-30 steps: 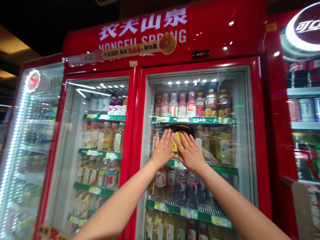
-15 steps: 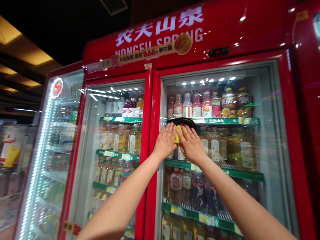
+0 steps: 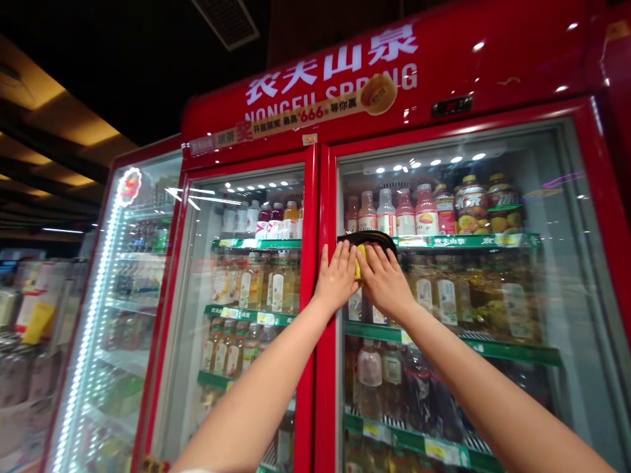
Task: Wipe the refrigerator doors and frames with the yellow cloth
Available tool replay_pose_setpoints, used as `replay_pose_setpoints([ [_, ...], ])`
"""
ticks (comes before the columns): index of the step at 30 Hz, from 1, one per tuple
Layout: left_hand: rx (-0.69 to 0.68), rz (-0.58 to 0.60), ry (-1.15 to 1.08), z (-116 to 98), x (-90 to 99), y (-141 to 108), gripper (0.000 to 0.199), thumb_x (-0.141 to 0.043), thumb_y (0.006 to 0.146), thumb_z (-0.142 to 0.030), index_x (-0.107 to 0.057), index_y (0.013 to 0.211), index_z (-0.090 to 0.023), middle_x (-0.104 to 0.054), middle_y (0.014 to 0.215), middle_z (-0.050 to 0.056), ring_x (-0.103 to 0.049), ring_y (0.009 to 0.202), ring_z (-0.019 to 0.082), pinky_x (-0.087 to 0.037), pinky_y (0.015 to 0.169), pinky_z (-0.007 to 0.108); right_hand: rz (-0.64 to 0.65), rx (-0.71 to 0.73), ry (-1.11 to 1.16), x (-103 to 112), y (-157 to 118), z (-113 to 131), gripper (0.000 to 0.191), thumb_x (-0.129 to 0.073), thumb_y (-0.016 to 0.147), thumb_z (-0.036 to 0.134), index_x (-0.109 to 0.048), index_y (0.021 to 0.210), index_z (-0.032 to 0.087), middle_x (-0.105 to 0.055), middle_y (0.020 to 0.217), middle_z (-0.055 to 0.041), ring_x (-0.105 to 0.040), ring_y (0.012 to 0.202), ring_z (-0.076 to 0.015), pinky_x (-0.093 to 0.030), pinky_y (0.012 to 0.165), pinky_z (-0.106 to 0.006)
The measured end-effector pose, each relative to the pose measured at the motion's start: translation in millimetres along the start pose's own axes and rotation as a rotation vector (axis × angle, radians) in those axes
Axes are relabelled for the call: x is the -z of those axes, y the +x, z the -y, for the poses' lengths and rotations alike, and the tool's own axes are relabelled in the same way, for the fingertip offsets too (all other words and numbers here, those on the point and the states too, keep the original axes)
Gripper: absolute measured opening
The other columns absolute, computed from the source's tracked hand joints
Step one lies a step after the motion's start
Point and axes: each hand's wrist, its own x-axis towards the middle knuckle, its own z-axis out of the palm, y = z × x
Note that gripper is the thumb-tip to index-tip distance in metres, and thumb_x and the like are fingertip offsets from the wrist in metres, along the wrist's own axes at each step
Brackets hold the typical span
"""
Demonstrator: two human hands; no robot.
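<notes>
Both hands press a yellow cloth with a black edge (image 3: 361, 261) against the glass of the right fridge door (image 3: 463, 289). My left hand (image 3: 336, 277) lies with its fingers close together on the cloth's left part, partly over the red door frame (image 3: 328, 190). Beside it, my right hand (image 3: 386, 281) holds down the right part, fingers stretched upward. Yellow shows between the two hands, and the black edge curves above the fingertips. The palms and most of the cloth are hidden. Behind the glass, bottles (image 3: 426, 210) stand on shelves with green edge strips.
To the left is the closed left fridge door (image 3: 197, 263), with more bottles behind it. Another lit cooler (image 3: 133, 276) stands farther left. A sign strip (image 3: 300, 117) runs across the red header, near a small display (image 3: 452, 105). Blurred goods (image 3: 37, 328) fill the far left.
Both hands and the cloth have slid slightly left over the glass, toward the door frame. The camera view has shifted, so the fridge appears farther right and a little lower.
</notes>
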Motion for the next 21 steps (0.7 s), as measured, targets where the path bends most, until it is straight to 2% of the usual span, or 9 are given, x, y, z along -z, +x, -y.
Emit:
replay_pose_setpoints([
  [4,0.017,-0.024,0.020,11.9,-1.2,-11.6,0.077,-0.052,0.096,-0.040,-0.024,0.159,-0.006,-0.021,0.167,0.020,-0.010,0.158,0.032,-0.003,0.126,0.065,0.008,0.023,0.000,-1.3,9.2,10.7,0.068,-0.060,0.092,0.029,-0.041,0.156,0.016,-0.037,0.162,-0.0205,-0.030,0.151,-0.0379,-0.022,0.122,-0.055],
  [7,0.032,-0.030,0.029,14.1,-2.6,-8.2,0.073,-0.047,0.097,-0.037,-0.025,0.159,-0.005,-0.021,0.167,0.019,-0.005,0.159,0.028,-0.001,0.127,0.063,0.019,0.030,-0.020,-2.8,16.1,8.8,0.065,-0.057,0.094,0.026,-0.040,0.156,0.018,-0.036,0.163,-0.0180,-0.031,0.151,-0.0366,-0.022,0.122,-0.054],
  [11,0.088,-0.047,0.029,28.9,4.1,20.5,0.068,-0.041,0.098,-0.031,-0.025,0.158,-0.004,-0.021,0.167,0.017,-0.004,0.159,0.026,-0.001,0.127,0.063,0.034,0.006,-0.040,-3.0,49.7,0.1,0.061,-0.049,0.098,0.023,-0.038,0.157,0.018,-0.035,0.164,-0.0165,-0.032,0.151,-0.0350,-0.023,0.122,-0.053],
  [17,0.111,-0.113,0.005,61.7,23.0,76.8,0.065,-0.039,0.097,-0.025,-0.030,0.157,-0.002,-0.028,0.166,0.016,-0.015,0.158,0.023,-0.004,0.130,0.047,0.017,-0.042,-0.005,3.4,117.4,-18.9,0.058,-0.044,0.099,0.022,-0.038,0.157,0.016,-0.033,0.165,-0.0161,-0.029,0.153,-0.0330,-0.023,0.123,-0.053],
  [19,0.128,-0.133,-0.013,60.8,21.8,81.1,0.065,-0.039,0.096,-0.024,-0.030,0.156,-0.001,-0.029,0.166,0.017,-0.017,0.157,0.024,-0.006,0.130,0.045,-0.001,-0.057,0.013,5.2,120.8,-21.4,0.056,-0.043,0.099,0.022,-0.041,0.155,0.015,-0.036,0.163,-0.0177,-0.032,0.151,-0.0325,-0.025,0.122,-0.052],
  [21,0.142,-0.154,-0.032,52.3,14.7,73.8,0.066,-0.039,0.095,-0.023,-0.030,0.156,-0.001,-0.030,0.165,0.017,-0.018,0.157,0.024,-0.007,0.130,0.044,-0.018,-0.054,0.023,5.0,109.4,-21.5,0.054,-0.044,0.099,0.023,-0.045,0.152,0.014,-0.039,0.161,-0.0190,-0.035,0.150,-0.0323,-0.027,0.122,-0.051],
])
